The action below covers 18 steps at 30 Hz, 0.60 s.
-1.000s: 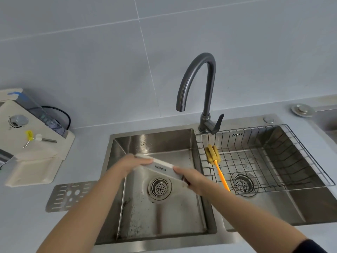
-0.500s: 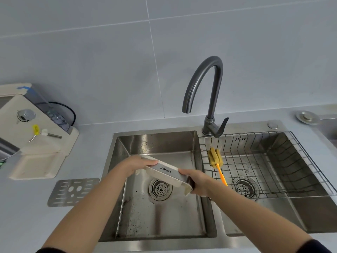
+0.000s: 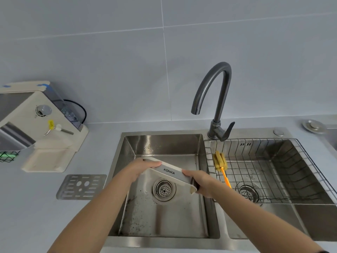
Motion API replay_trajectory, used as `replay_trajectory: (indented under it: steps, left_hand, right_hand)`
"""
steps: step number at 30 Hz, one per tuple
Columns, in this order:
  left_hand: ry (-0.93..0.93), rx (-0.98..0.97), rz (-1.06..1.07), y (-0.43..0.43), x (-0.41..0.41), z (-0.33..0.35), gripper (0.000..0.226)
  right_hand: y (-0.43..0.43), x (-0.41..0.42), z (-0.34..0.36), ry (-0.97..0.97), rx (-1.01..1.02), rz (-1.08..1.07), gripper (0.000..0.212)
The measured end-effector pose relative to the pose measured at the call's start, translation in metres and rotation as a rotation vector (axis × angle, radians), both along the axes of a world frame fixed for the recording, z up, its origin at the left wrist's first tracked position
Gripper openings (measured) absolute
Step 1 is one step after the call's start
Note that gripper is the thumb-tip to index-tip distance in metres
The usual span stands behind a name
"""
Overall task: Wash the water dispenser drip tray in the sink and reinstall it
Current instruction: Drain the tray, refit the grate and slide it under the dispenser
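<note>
A cream drip tray (image 3: 169, 171) marked KONKA hangs tilted over the left basin (image 3: 164, 221) of the steel sink, its right end lower. My left hand (image 3: 140, 168) grips its left end and my right hand (image 3: 199, 181) grips its right end. The cream water dispenser (image 3: 36, 125) stands on the counter at the far left, its base slot bare. The tray's perforated metal grille (image 3: 81, 187) lies flat on the counter between dispenser and sink. No water runs from the dark faucet (image 3: 217, 99).
A wire rack (image 3: 273, 161) fills the right basin and holds a yellow sponge brush with an orange handle (image 3: 221, 167). Drain strainers sit in both basins. A round metal cap (image 3: 313, 126) lies on the counter at the far right. Tiled wall behind.
The tray has tipped further, its right end dropping toward the drain. Both hands keep their grip. The view has shifted a little to the left and upward.
</note>
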State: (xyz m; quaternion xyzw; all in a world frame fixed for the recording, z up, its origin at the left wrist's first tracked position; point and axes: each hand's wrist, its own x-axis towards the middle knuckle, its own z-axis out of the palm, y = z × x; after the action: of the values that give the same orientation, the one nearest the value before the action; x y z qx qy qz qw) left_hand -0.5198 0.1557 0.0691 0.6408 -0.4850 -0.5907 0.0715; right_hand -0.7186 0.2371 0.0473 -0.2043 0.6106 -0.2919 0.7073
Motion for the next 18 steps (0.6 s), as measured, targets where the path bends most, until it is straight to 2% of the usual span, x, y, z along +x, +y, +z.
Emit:
replay_trajectory:
  steps: [2, 5, 6, 7, 10, 11, 14, 18]
  left_hand:
    - [0.022, -0.009, -0.002, 0.000, 0.003, 0.003, 0.024]
    - [0.073, -0.044, 0.005, -0.001, 0.006, 0.011, 0.059]
    - [0.102, -0.064, 0.018, -0.002, 0.008, 0.015, 0.061]
    - [0.134, -0.091, 0.031, -0.004, 0.009, 0.019, 0.060]
    - [0.237, -0.175, 0.090, -0.010, 0.016, 0.028, 0.062]
    - [0.274, -0.212, 0.109, -0.012, 0.018, 0.030, 0.060]
    - [0.372, -0.342, 0.129, -0.010, 0.023, 0.036, 0.039]
    - [0.451, -0.400, 0.113, 0.000, 0.030, 0.034, 0.042]
  right_hand:
    - [-0.003, 0.001, 0.005, 0.031, -0.008, -0.011, 0.027]
    - [-0.008, 0.001, 0.023, 0.204, -0.108, -0.003, 0.023]
    - [-0.011, 0.001, 0.031, 0.265, -0.154, 0.001, 0.024]
    - [-0.013, 0.002, 0.038, 0.327, -0.212, 0.002, 0.028]
    - [-0.020, 0.002, 0.046, 0.468, -0.396, -0.020, 0.076]
    - [-0.020, 0.002, 0.048, 0.480, -0.453, -0.022, 0.083]
    - [-0.018, 0.004, 0.051, 0.477, -0.559, -0.049, 0.069]
    - [-0.010, 0.009, 0.045, 0.410, -0.590, -0.154, 0.066]
